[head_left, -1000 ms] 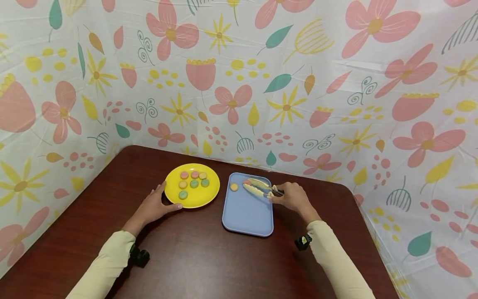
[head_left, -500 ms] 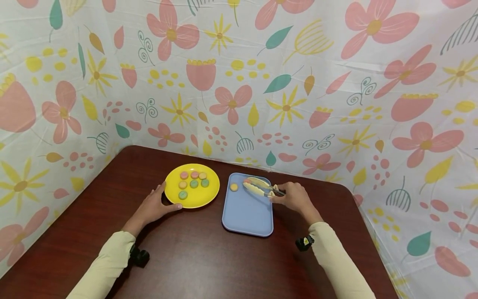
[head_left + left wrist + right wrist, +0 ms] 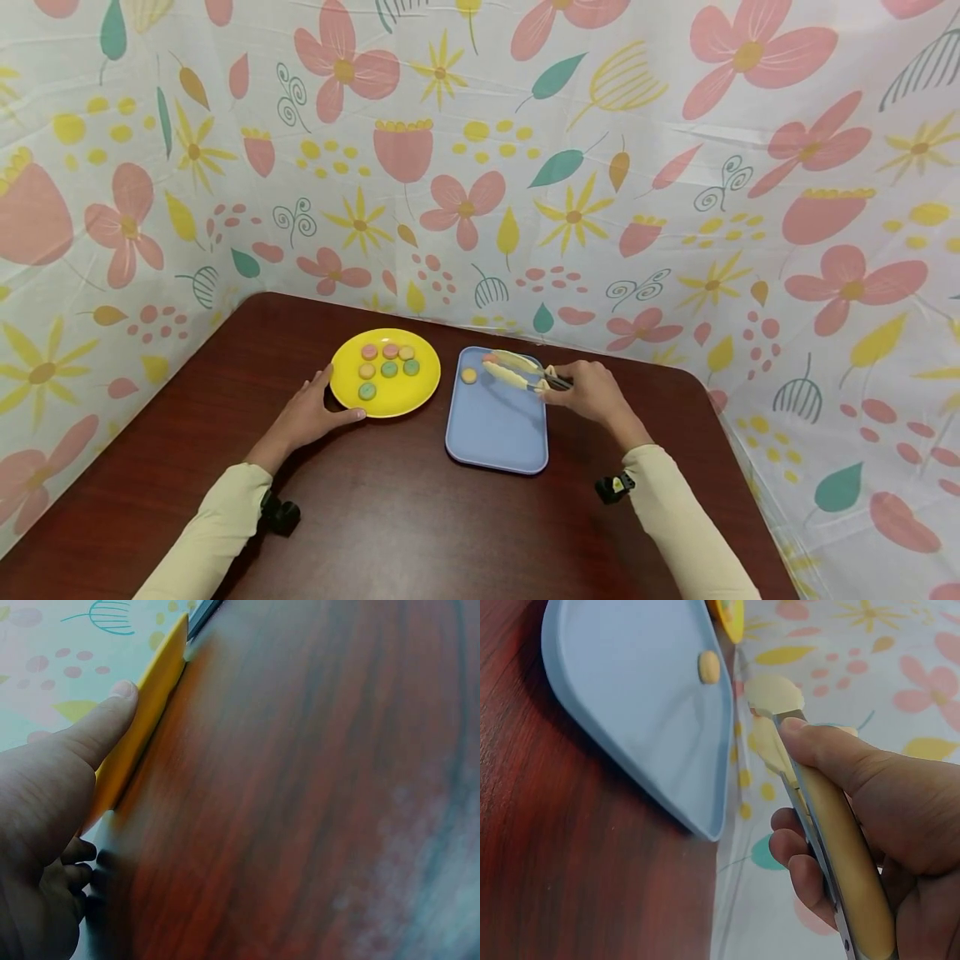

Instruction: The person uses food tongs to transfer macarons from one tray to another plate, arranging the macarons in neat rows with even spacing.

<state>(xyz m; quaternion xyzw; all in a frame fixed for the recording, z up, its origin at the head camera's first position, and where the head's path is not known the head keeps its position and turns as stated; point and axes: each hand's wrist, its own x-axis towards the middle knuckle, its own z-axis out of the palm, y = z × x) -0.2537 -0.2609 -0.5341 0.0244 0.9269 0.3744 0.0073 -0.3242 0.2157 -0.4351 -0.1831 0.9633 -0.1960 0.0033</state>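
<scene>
My left hand (image 3: 306, 412) rests against the left and near rim of a yellow plate (image 3: 408, 400), thumb and fingers spread apart. In the left wrist view the thumb (image 3: 112, 720) lies along the plate's edge (image 3: 142, 727). Pink, cream and green macarons (image 3: 389, 369) sit on the plate. My right hand (image 3: 588, 392) grips tongs (image 3: 517, 367) with cream tips, over the far part of a blue tray (image 3: 498, 433). A pink macaron (image 3: 490, 358) shows between the tips, partly hidden. One cream macaron (image 3: 468, 376) lies on the tray's far left.
Plate and tray stand side by side, a narrow gap between them, on a dark brown wooden table (image 3: 420, 517). A flowered cloth (image 3: 465, 208) hangs close behind the table and along its sides.
The tongs have risen slightly and shifted left with the pink macaron at their tips. The left hand has stayed at the plate.
</scene>
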